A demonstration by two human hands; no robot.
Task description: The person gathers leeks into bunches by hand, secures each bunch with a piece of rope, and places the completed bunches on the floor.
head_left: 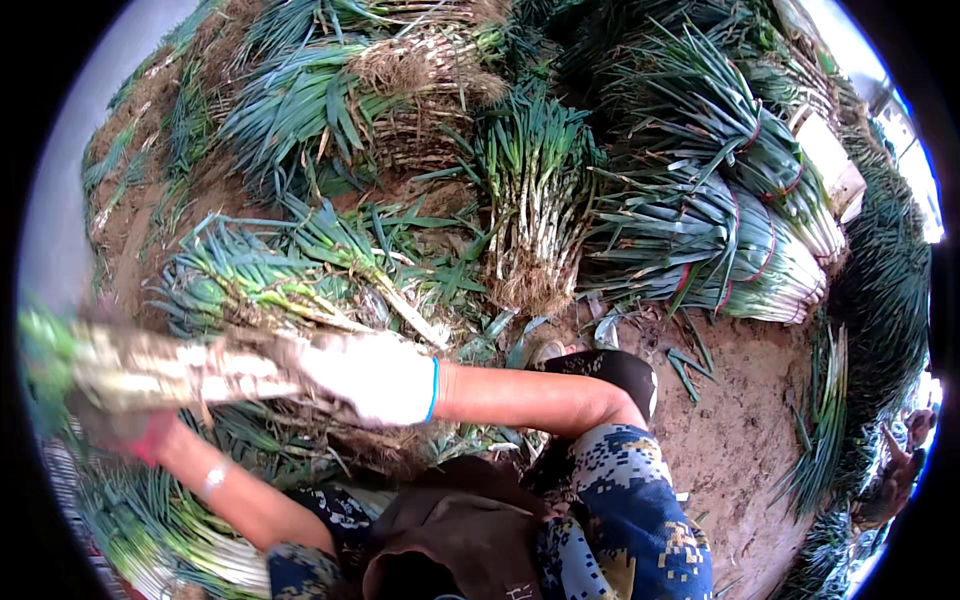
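A bunch of green onions (pixel 190 372), smeared by motion, is held crosswise at the left, its green tops toward the far left. My right hand (pixel 365 380), in a white glove with a blue cuff, is closed around the bunch's inner end. Beneath the other end, near the green tops, my left hand (pixel 115 425) grips it in a dark glove with a red cuff; its fingers are blurred. Loose green onions with roots (pixel 245 290) lie just beyond the held bunch. More trimmed green onions (pixel 190 535) with pale stalks rest below my left forearm.
An untied rooted bundle (pixel 535 200) lies ahead in the middle. Bound bundles (pixel 735 245) with red ties are stacked at the right, and a heap of rooted onions (pixel 420 90) stands at the back. Cut leaves litter the brown ground (pixel 730 430). A few stalks (pixel 825 420) lie far right.
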